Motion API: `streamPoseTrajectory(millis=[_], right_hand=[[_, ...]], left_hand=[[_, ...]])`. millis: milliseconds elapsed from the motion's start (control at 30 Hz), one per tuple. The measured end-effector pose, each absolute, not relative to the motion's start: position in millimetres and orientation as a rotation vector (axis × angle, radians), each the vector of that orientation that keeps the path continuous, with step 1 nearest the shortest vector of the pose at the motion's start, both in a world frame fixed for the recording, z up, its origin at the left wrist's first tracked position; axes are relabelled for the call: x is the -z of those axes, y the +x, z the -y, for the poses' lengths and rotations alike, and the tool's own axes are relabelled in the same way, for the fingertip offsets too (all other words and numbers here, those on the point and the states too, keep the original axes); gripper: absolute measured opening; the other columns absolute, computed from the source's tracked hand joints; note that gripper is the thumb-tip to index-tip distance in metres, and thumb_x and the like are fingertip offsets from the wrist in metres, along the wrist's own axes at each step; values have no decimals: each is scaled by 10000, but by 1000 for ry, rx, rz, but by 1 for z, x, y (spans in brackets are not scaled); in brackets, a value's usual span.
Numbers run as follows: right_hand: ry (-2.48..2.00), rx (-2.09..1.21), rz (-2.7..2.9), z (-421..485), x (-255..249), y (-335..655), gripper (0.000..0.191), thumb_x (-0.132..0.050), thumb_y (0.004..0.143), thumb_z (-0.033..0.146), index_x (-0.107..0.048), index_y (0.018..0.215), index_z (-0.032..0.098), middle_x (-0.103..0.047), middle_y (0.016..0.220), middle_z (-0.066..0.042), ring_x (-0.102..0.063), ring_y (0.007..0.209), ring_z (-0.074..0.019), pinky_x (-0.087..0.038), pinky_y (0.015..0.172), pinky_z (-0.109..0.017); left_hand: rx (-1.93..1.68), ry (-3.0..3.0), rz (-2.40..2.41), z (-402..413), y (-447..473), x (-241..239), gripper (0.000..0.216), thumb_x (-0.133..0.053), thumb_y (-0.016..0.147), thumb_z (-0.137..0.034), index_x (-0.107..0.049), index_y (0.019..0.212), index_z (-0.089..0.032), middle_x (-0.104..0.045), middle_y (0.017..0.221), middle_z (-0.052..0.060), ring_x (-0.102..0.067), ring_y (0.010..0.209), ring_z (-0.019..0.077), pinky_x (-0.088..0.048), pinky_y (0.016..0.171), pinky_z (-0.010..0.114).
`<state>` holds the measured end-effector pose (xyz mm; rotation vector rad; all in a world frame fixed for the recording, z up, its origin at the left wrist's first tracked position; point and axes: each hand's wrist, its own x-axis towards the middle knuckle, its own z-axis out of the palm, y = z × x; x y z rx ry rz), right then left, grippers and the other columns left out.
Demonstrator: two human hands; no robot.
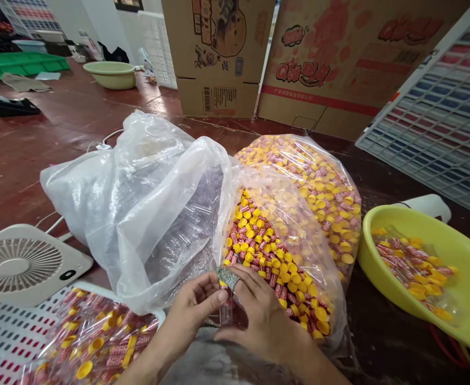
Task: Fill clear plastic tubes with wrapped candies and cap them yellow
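My two hands meet at the lower middle, in front of the open bags. My left hand [202, 299] is closed, thumb and fingertips pinching the edge of a small clear plastic bag [225, 313]. My right hand [259, 307] curls around the other side of that bag; a grey-green wrap [227, 278] covers one finger. A bit of yellow shows between the fingertips. Just beyond lies a big clear sack [275, 256] of small red-and-white tubes with yellow caps. To its left, a whitish sack [138, 203] gapes open over a heap of clear plastic pieces [190, 224].
At lower left, a white perforated basket [2, 331] holds bagged capped tubes, beside a small fan [22, 262]. A yellow basin [403, 283] with more packets stands at right. Another full sack [299, 160] lies behind. Cardboard boxes [318, 101] and a white grid crate [439, 117] stand at the back.
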<state>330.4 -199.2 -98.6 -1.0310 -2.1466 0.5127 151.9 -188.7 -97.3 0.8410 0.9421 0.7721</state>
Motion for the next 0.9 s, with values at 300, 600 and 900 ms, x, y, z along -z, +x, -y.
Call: streamPoseTrajectory(millis=[300, 600, 900], right_hand=[[-1191, -519, 2329, 201, 115, 336, 794, -910, 621, 510, -514, 1232, 195, -618, 1292, -128, -560, 1244, -330, -474, 1083, -511], [-1797, 133, 2377, 166, 144, 391, 209, -669, 843, 48, -584, 940, 212, -676, 884, -71, -628, 864, -285, -496, 693, -384], [-1528, 232, 2067, 190, 94, 412, 44, -629, 935, 216, -585, 928, 215, -645, 846, -35, -619, 801, -209, -481, 728, -314]], left_hand=[[-710, 677, -973, 201, 161, 113, 338, -821, 675, -376, -554, 758, -186, -531, 656, -51, -499, 582, 106, -443, 572, 227], [54, 2319, -2018, 113, 67, 118, 385, -412, 899, -58, -646, 1172, -197, -629, 1108, 124, -643, 742, 205, -443, 578, 293], [120, 2381, -1879, 109, 54, 141, 355, -355, 981, -176, -602, 1234, -188, -612, 1328, 158, -719, 780, 263, -486, 601, 356]])
